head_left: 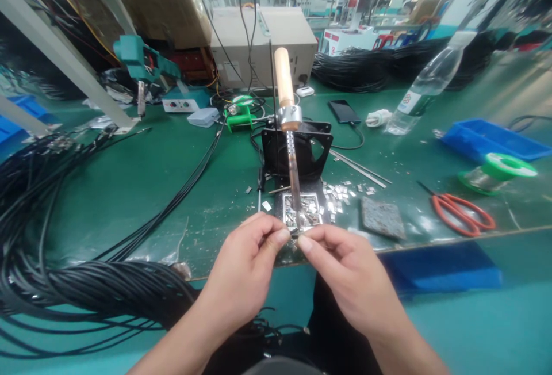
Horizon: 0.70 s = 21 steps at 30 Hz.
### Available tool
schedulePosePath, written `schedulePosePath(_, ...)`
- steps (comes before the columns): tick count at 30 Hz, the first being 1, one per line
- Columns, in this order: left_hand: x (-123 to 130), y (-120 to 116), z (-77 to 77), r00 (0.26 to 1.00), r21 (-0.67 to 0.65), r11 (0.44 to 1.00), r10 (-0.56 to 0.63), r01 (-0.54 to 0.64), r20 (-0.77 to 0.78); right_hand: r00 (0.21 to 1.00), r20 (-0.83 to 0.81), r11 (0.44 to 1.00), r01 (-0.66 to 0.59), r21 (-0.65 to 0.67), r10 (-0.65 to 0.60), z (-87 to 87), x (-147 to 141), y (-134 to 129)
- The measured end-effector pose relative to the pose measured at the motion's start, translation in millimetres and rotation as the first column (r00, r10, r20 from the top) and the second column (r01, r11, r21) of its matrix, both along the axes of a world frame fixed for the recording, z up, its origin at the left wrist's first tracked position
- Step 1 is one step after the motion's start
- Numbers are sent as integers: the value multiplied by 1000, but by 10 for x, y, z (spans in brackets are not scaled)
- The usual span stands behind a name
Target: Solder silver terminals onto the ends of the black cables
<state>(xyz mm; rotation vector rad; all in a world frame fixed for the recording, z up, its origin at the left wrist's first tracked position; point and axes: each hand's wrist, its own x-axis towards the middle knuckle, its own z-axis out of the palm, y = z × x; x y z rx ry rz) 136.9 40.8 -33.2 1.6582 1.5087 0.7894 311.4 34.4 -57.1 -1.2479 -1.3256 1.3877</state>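
My left hand [248, 263] and my right hand [347, 268] meet close together at the bench's front edge. Thumb and fingers of each are pinched, and what lies between them is too small to make out. Just beyond the fingertips is the tip of a soldering iron [291, 156], which slants down from its wooden handle [283, 79] in a metal clamp. Beneath the iron sits a small tray [319, 205] of tiny metal pieces. More small silvery pieces [340, 194] lie scattered to its right. A black fan frame [319, 156] stands behind the tip.
A grey block [382, 217], orange-handled scissors [463, 214], a solder spool [495, 172] and a blue bin [495, 139] are on the right. A plastic bottle [431, 84] and a phone [344, 111] stand farther back. Bundled black cables [99, 286] fill the left side.
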Motion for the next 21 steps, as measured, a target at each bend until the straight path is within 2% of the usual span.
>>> schedulePosePath(21,-5,0,-2,1000,3,1000,6,-6,-1,1000,-1,1000,7,-19,-7,-5,-8,-5)
